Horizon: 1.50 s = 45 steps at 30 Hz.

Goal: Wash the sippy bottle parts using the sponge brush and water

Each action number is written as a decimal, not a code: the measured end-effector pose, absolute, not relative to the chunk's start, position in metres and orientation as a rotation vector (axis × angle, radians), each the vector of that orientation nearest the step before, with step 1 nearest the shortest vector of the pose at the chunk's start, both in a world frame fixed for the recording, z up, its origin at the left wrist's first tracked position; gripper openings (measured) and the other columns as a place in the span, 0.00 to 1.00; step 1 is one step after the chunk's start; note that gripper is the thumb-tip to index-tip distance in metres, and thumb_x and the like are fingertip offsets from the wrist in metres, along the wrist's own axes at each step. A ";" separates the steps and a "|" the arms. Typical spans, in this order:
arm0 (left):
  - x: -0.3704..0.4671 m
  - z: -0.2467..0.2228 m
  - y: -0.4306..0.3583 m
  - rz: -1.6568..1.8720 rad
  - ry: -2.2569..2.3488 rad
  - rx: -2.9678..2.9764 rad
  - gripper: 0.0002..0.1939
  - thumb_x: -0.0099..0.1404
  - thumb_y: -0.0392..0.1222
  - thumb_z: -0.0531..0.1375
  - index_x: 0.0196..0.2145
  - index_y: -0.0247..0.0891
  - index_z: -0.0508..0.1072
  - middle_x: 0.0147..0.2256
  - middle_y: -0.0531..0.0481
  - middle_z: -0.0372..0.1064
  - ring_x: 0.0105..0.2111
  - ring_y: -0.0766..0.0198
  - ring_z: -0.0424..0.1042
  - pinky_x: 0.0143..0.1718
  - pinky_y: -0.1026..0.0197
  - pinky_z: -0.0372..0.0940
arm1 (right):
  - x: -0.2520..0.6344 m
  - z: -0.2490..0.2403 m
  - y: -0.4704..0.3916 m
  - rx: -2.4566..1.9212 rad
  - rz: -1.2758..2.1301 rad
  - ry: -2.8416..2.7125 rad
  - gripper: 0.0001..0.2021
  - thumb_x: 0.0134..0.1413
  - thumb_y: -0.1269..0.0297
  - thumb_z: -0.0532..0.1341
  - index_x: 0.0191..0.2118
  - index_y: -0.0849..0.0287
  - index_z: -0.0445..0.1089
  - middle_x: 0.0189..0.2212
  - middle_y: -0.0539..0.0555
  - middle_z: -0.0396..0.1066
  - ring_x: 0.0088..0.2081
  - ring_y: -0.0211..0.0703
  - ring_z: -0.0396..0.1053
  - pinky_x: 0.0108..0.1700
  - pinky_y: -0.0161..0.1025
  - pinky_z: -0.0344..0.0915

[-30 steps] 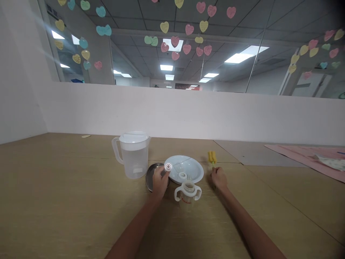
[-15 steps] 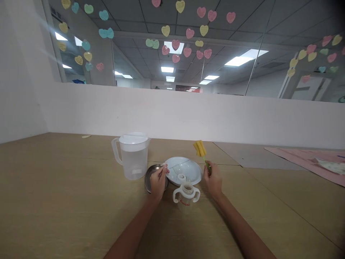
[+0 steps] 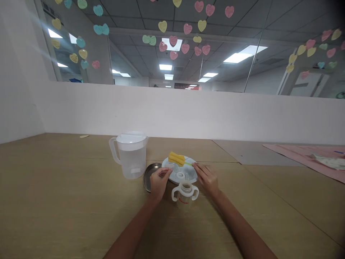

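Observation:
My right hand (image 3: 208, 179) grips the green handle of a yellow sponge brush (image 3: 176, 159). The brush lies level over the white bowl (image 3: 192, 175), its sponge head pointing left. Just below the sponge, my left hand (image 3: 159, 181) is closed in a pinch on a small translucent piece whose kind I cannot make out. Inside the bowl sits a white ring-shaped lid (image 3: 180, 176). A clear baby bottle (image 3: 184, 201) with two white handles and red lettering stands upright and uncapped in front of the bowl, between my forearms.
A translucent lidded pitcher (image 3: 131, 158) stands left of the bowl. Partly behind my left hand is a metal dish (image 3: 147, 178). A pink cloth (image 3: 299, 154) lies at the far right of the table (image 3: 67, 201). The white wall (image 3: 172, 111) borders the back.
The sponge brush has swung from upright, right of the bowl, to level over it, beside my left hand. My left hand keeps its pinch. The view has shifted slightly.

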State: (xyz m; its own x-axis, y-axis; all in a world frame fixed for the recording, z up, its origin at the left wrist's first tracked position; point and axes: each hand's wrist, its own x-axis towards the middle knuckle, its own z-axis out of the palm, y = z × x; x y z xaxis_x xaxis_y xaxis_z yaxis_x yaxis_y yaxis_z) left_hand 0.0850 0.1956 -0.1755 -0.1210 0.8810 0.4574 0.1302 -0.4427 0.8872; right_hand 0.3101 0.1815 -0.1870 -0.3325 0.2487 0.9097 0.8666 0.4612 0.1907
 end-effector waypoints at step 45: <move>0.086 -0.176 0.190 1.531 1.025 1.678 0.12 0.56 0.48 0.59 0.30 0.36 0.74 0.30 0.48 0.75 0.33 0.60 0.73 0.37 0.62 0.66 | 0.310 -0.191 0.179 -0.966 -0.930 -1.800 0.10 0.52 0.71 0.55 0.37 0.62 0.72 0.23 0.53 0.71 0.25 0.35 0.66 0.29 0.34 0.60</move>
